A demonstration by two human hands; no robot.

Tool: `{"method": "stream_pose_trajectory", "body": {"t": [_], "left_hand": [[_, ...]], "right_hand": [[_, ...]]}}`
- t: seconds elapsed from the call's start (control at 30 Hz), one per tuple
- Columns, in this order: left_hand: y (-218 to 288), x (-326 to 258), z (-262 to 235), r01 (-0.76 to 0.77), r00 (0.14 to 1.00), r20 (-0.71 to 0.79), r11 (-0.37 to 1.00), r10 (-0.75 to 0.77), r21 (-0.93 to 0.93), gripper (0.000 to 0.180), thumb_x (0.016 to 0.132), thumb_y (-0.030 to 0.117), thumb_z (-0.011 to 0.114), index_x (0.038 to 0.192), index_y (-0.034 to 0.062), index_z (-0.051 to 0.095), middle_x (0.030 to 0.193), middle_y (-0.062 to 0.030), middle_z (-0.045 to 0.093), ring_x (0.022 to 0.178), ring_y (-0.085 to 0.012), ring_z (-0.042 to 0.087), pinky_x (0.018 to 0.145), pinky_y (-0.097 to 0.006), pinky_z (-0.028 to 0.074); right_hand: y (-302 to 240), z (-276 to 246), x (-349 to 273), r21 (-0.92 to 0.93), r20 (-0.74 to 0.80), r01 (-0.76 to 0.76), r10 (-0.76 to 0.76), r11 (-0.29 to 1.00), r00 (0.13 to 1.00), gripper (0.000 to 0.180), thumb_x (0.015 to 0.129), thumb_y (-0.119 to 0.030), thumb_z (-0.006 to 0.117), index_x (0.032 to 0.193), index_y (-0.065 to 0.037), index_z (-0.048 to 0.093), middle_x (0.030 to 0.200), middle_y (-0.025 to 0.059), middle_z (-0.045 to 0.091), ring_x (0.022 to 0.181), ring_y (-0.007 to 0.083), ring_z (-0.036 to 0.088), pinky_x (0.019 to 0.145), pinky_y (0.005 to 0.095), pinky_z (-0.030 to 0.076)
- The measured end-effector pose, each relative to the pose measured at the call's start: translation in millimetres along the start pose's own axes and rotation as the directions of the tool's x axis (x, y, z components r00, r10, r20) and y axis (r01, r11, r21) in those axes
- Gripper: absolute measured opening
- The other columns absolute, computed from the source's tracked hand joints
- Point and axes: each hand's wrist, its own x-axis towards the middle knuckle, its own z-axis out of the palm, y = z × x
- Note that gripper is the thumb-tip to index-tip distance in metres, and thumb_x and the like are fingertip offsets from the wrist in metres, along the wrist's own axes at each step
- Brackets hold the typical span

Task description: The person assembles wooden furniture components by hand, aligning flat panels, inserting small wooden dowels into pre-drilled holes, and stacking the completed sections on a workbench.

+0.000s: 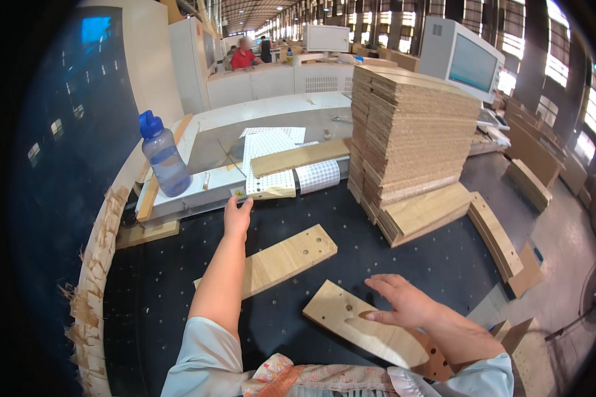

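My left hand reaches forward, fingers apart, to the front edge of a white sheet with rows of round dots. Its fingertips are at a small label there; whether they touch it is too small to tell. Under my left forearm lies a wood-grain board with drilled holes near one end. My right hand is open, thumb spread from the fingers, over a second drilled board. A shadow falls on that board, and my forearm hides part of its near end.
A tall stack of boards stands at right of centre. A narrow board rests across the dotted sheets beside a curled dotted sheet. A blue water bottle stands left. Far off sits a person in red; a monitor is back right.
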Motion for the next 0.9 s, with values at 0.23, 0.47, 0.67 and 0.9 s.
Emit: {"method": "stream_pose_trajectory", "body": {"t": [0.23, 0.47, 0.67, 0.9], "left_hand": [[9.9, 25.5, 18.8, 0.311, 0.950, 0.101, 0.853, -0.297, -0.419, 0.021, 0.084, 0.011, 0.061, 0.101, -0.0008, 0.062, 0.099, -0.0080, 0.063, 0.096, -0.0168, 0.054, 0.088, -0.030, 0.037], [-22.7, 9.4, 22.7, 0.279, 0.950, 0.279, 0.780, -0.139, -0.561, 0.007, 0.085, 0.006, 0.060, 0.091, 0.0033, 0.062, 0.089, -0.0019, 0.063, 0.087, -0.0103, 0.053, 0.086, -0.026, 0.037], [-22.1, 2.6, 29.9, 0.186, 0.941, 0.335, 0.765, 0.041, -0.617, 0.021, 0.083, 0.002, 0.061, 0.105, -0.0006, 0.061, 0.100, -0.0048, 0.064, 0.089, -0.0103, 0.056, 0.083, -0.024, 0.042], [-30.4, 5.9, 41.0, 0.055, 0.957, 0.274, 0.871, 0.093, -0.489, 0.018, 0.086, 0.003, 0.059, 0.103, -0.0015, 0.063, 0.094, -0.0041, 0.065, 0.084, -0.0088, 0.056, 0.079, -0.024, 0.044]], "right_hand": [[6.3, 3.5, 28.1, 0.012, 0.033, -0.004, 0.004, 1.000, 0.999, 0.062, 0.078, -0.031, 0.071, 0.127, -0.002, 0.047, 0.124, 0.0214, 0.049, 0.115, 0.0381, 0.046, 0.097, 0.0422, 0.040], [-1.0, 2.3, 71.2, 0.024, -0.010, 0.121, -0.120, 0.992, 0.993, 0.057, 0.077, -0.027, 0.071, 0.123, -0.002, 0.049, 0.119, 0.0197, 0.051, 0.111, 0.0366, 0.048, 0.093, 0.0413, 0.042], [7.7, 27.6, 193.3, -0.078, -0.226, 0.277, -0.287, 0.958, 0.931, 0.036, 0.073, -0.016, 0.070, 0.105, -0.002, 0.059, 0.104, 0.0161, 0.058, 0.100, 0.0341, 0.053, 0.086, 0.0404, 0.046], [22.5, 71.5, 333.6, -0.210, -0.486, 0.255, -0.327, 0.944, 0.811, 0.012, 0.071, -0.003, 0.063, 0.083, -0.003, 0.064, 0.086, 0.0132, 0.060, 0.088, 0.0337, 0.054, 0.080, 0.0407, 0.046]]}}
